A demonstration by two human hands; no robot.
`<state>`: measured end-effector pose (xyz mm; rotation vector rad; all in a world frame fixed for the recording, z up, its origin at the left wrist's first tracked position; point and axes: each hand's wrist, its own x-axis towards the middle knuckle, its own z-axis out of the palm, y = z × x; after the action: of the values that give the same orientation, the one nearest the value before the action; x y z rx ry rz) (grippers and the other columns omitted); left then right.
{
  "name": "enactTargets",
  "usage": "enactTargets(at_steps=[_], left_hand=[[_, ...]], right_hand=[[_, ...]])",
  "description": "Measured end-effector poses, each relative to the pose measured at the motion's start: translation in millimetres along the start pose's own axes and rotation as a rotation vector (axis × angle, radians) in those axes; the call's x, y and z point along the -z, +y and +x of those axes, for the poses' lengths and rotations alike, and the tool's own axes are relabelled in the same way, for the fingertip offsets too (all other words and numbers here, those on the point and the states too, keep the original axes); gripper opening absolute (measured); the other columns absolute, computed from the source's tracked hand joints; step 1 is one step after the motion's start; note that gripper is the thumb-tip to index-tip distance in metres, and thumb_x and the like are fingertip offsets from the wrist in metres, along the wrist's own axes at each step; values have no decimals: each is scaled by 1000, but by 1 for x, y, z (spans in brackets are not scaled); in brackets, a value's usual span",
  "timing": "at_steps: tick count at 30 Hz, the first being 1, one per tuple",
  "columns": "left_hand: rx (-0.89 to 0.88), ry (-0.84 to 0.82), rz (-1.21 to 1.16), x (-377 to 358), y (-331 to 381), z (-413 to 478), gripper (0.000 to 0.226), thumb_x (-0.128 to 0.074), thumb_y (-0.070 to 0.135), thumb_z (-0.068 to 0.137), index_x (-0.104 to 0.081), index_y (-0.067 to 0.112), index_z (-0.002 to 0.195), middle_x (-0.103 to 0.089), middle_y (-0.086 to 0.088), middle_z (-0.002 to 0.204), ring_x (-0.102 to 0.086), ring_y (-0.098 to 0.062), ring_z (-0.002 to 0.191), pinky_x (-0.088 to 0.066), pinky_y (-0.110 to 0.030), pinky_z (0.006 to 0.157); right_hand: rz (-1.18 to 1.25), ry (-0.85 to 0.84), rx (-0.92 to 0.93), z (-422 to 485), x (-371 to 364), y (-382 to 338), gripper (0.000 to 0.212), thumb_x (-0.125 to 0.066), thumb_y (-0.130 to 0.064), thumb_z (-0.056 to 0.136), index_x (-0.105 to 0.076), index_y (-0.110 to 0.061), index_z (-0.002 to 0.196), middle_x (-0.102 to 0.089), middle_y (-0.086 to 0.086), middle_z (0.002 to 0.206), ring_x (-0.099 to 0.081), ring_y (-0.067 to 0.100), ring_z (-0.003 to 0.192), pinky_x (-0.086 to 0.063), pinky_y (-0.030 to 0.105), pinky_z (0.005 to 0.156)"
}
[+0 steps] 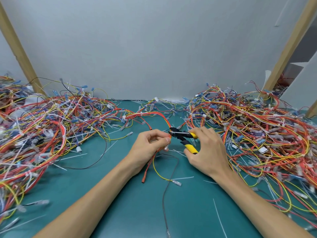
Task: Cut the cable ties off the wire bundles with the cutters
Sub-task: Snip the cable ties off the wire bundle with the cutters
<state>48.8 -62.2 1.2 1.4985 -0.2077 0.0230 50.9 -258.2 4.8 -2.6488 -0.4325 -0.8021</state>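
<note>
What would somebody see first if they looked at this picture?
Two huge tangles of red, yellow and blue wires sprawl over the green mat, the left heap and the right heap. In the middle, the right hand holds yellow-and-black cutters against a wire bundle pinched by the left hand.

On the mat, left pile and right pile flank my 2 hands: wire bundle in left hand, cutters in right hand.

Head-worn view looks forward and down, close over the mat.
</note>
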Motion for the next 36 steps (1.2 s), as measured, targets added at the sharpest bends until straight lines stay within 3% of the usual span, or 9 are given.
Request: enactTargets(at_steps=[5,11,18,22,28,36], left_hand=[[-2,-24,6,3,-1,0,9,-68,4,87,-70,11,82,-64,-8,72,-59,-8,59,-45,-14,63],[52,-62,-58,2,-2,2,4,-69,20,77,-72,18,78,-66,-4,72,-56,-12,63,-46,-21,68],[22,-151,-25,4,-4,3,12,-60,14,95,-70,12,90,-65,0,70,-55,-8,57,-48,-14,63],[20,-167,-3,6,-5,3,12,-61,16,95,-71,11,90,-63,2,69,-53,-8,57,-45,-14,61],[36,-209,17,8,-3,4,17,-65,28,86,-70,13,79,-59,-1,63,-47,-10,53,-39,-17,55],[39,-205,14,7,-2,2,17,-63,11,92,-66,8,76,-65,-2,60,-56,-9,48,-42,-14,51]], right_hand=[[8,14,0,-1,1,1,23,-70,-32,66,-62,-23,86,-56,-8,74,-51,20,72,-33,28,61],[27,27,-9,-2,2,0,17,-67,-34,67,-61,-25,82,-56,-8,68,-54,21,68,-39,29,54],[21,42,7,-1,0,1,17,-62,-36,68,-62,-26,82,-57,-8,69,-53,21,66,-32,26,53],[25,30,22,-2,0,1,18,-66,-33,70,-64,-28,87,-61,-9,75,-58,22,71,-32,26,55],[29,-20,34,-3,0,1,26,-69,-30,75,-67,-27,101,-67,-7,88,-62,24,84,-50,34,63],[3,-48,52,-1,-1,-2,37,-78,-27,71,-65,-18,105,-65,-3,97,-58,24,94,-47,36,81]])
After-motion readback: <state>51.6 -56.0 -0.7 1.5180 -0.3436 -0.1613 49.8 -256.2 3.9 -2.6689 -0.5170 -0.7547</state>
